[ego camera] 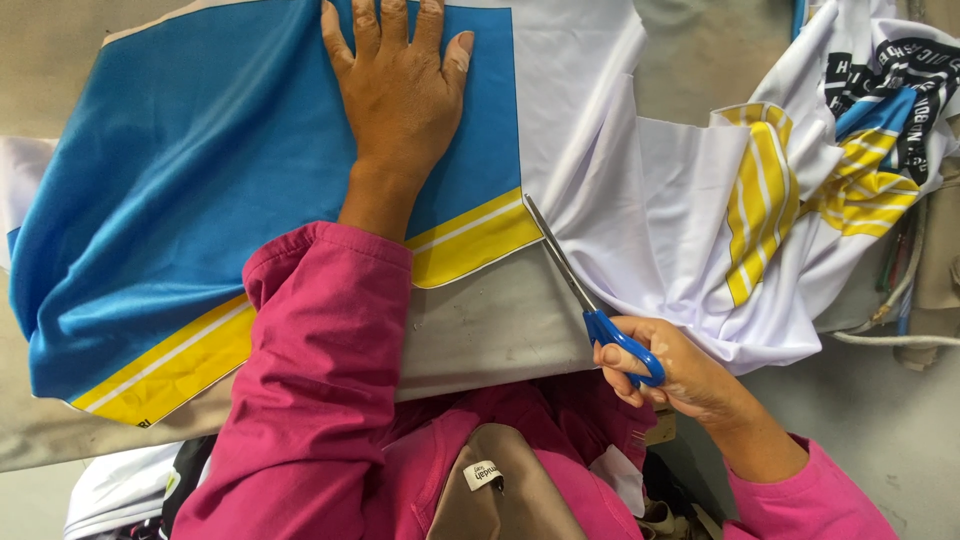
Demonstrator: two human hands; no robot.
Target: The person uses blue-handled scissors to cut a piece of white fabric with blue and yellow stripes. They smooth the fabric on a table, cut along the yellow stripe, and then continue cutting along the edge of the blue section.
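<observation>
My left hand (pixel 398 85) lies flat, fingers spread, on a blue printed fabric panel (pixel 190 170) with a yellow and white stripe along its lower edge. My right hand (pixel 672 370) grips blue-handled scissors (pixel 585 300). Their blades point up and left, with the tips at the corner where the yellow stripe meets the white cloth (pixel 640 190). The blades look nearly closed. Both my sleeves are pink.
The fabric rests on a grey worktable (pixel 500 330). Bunched white cloth with yellow stripes and black lettering (pixel 850 150) piles at the right. Cables (pixel 895 300) hang by the table's right edge. More folded cloth (pixel 120 490) lies low at the left.
</observation>
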